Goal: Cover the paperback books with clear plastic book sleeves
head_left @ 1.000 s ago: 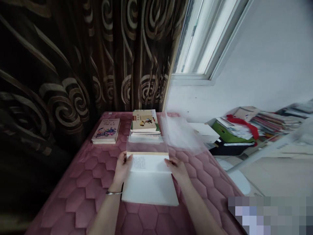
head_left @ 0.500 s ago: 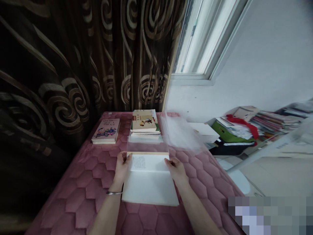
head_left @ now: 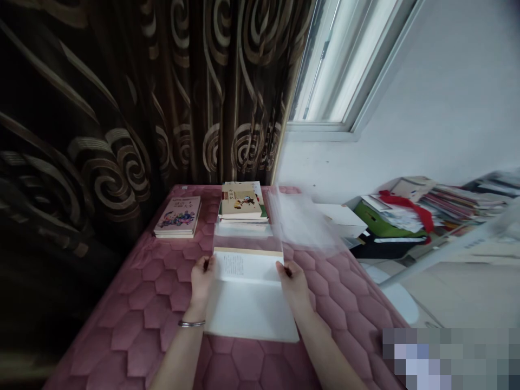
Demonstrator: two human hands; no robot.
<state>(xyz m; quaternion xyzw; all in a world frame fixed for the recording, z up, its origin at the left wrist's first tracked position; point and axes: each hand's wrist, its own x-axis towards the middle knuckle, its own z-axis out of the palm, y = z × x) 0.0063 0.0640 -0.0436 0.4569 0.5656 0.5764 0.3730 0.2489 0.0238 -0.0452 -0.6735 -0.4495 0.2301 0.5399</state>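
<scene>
The white book lies flat on the pink quilted surface, directly in front of the person, with its far end turned to the curtain. The left hand has its grip closed on the left edge of the book, and the right hand is closed on the right edge, both near the far end, where a printed flap is folded over.

A clear plastic sleeve lies at that far end. It looks thin, glossy and slippery, and I think it would crease easily. The book seems a light paperback, a little flexible, with a smooth matte cover, so the side edges are the good place to hold it.

Behind it is a stack of books, with a single colourful book to its left. A loose plastic sheet lies at the right. The padding looks soft, with hexagon stitching.
</scene>
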